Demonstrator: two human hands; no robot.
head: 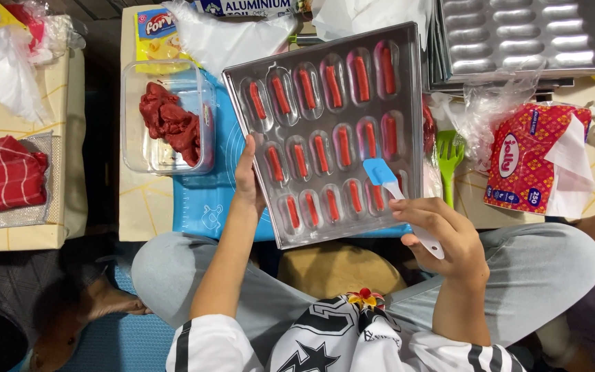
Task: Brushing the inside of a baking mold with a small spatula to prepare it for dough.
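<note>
A metal baking tray (408,89) with oval moulds lies tilted in front of me, each mould holding a strip of red dough (361,77). My left hand (248,180) grips the tray's left edge. My right hand (442,234) holds a small spatula (394,189) with a blue silicone blade and a white handle; the blade rests over the tray's lower right moulds.
A clear plastic box (132,117) with a lump of red dough (170,122) stands left of the tray on a blue mat (201,207). Stacked empty mould trays (528,34), a green fork (449,162), a red tissue pack (528,158), plastic bags and a red cloth (7,176) lie around.
</note>
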